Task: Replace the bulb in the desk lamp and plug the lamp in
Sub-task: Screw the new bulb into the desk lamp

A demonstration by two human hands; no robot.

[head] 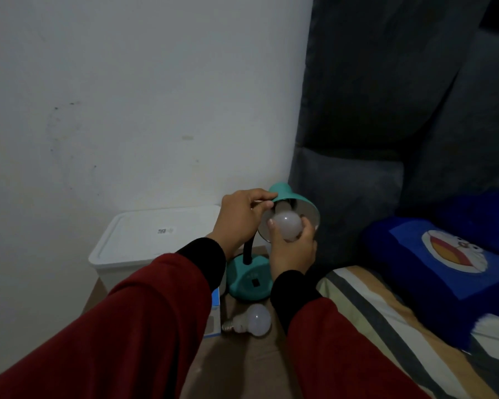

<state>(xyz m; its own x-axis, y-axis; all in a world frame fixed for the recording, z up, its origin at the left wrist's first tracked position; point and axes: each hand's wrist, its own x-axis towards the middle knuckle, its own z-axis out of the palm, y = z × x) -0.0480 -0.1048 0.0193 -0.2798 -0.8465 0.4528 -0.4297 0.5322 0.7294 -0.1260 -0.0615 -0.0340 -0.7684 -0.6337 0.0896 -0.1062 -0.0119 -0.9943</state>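
A teal desk lamp stands on a brown surface, its base (249, 279) low and its shade (298, 207) tilted toward me. My left hand (241, 216) grips the shade's rim at the left. My right hand (293, 249) holds a white bulb (288, 226) from below, the bulb sitting inside the shade at the socket. A second white bulb (252, 321) lies on its side in front of the lamp base. No plug or cord is visible.
A white lidded plastic box (144, 240) stands left of the lamp against the white wall. A small blue-and-white carton (215, 315) lies beside the loose bulb. A bed with a striped sheet (386, 326), a blue cartoon pillow (444, 263) and a dark headboard fills the right.
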